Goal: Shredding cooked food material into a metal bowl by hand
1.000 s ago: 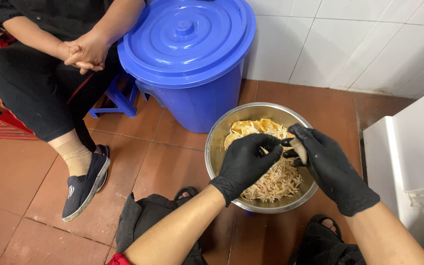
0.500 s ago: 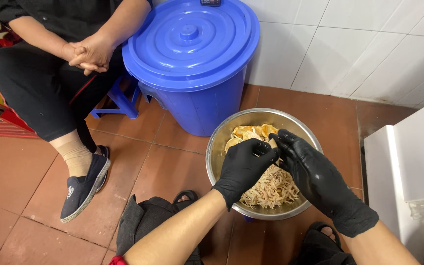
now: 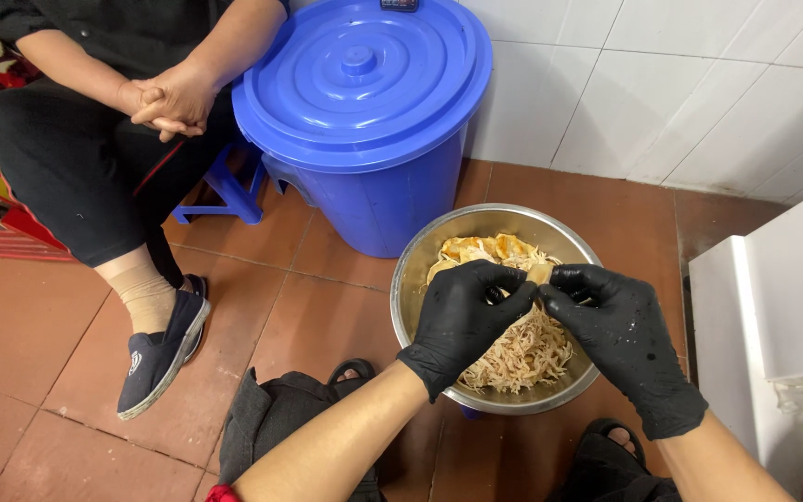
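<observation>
A round steel bowl (image 3: 417,263) sits on the red tile floor in front of me, filled with pale shredded meat (image 3: 527,349) and a few larger yellowish pieces (image 3: 480,247) at its far side. Both my hands wear black gloves and hover over the bowl. My left hand (image 3: 462,321) and my right hand (image 3: 620,339) pinch the same small pale piece of meat (image 3: 541,272) between their fingertips, just above the shreds.
A big blue lidded plastic bin (image 3: 364,102) stands behind the bowl against the white tiled wall. A person in black sits on a blue stool (image 3: 230,191) at the left, hands clasped. A white cabinet (image 3: 773,307) is at the right. My sandalled feet flank the bowl.
My view has shifted slightly. Both hands have drawn together over the bowl's centre, fingertips now meeting on one small piece of meat.
</observation>
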